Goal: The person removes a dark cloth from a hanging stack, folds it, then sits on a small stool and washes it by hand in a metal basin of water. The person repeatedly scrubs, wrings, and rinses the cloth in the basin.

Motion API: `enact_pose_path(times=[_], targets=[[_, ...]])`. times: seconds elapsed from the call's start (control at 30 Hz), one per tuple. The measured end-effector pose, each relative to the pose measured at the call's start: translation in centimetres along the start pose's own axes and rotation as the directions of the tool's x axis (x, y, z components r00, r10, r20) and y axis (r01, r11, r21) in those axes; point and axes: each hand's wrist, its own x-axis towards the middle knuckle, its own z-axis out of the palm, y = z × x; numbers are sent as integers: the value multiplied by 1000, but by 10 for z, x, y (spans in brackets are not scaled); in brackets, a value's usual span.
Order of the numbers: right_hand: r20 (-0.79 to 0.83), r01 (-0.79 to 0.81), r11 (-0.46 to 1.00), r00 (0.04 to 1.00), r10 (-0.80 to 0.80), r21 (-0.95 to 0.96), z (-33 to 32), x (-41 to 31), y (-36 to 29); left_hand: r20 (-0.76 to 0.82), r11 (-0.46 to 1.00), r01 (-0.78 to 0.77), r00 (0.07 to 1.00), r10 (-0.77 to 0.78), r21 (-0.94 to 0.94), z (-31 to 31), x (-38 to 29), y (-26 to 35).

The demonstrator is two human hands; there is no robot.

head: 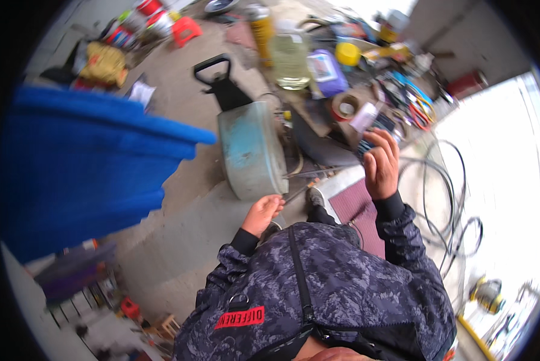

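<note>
My left hand [264,215] hangs low before my jacket, its fingers loosely curled and nothing seen in them. Just beyond it stands a machine with a worn grey and turquoise cover [249,149]; whether the hand touches the cover is unclear. A black loop handle [212,70] rises from the machine's far end. Raised on the right, my right hand [382,164] has its thumb and fingers closed around a small dark bluish object [365,147], too blurred to name. Behind that hand lie a roll of tape [345,107] and a pale slip of paper [364,117].
Bottles, a large jug of pale yellow liquid [290,61], a purple pack [328,73] and red-handled tools [419,115] crowd the far side. Coiled hose or cable [446,203] lies right. Blue fabric [89,171] fills the left. A red stool [185,30] stands far off.
</note>
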Motion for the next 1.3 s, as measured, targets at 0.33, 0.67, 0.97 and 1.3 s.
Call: enact_pose_path(times=[0.33, 0.67, 0.97, 1.3], targets=[[237, 181, 875, 920, -312, 449, 167, 4, -223, -198, 930, -358, 921, 336, -83, -193, -105, 7], [367, 68, 589, 722, -587, 806, 351, 14, -514, -654, 788, -616, 597, 465, -1, -421, -309, 2], [507, -257, 465, 655, -560, 847, 496, 110, -623, -504, 637, -756, 495, 708, 152, -546, -293, 65], [-334, 311, 950, 898, -287, 18, 543, 396, -501, -441, 557, 321, -368, 818, 766, -847, -314, 145]])
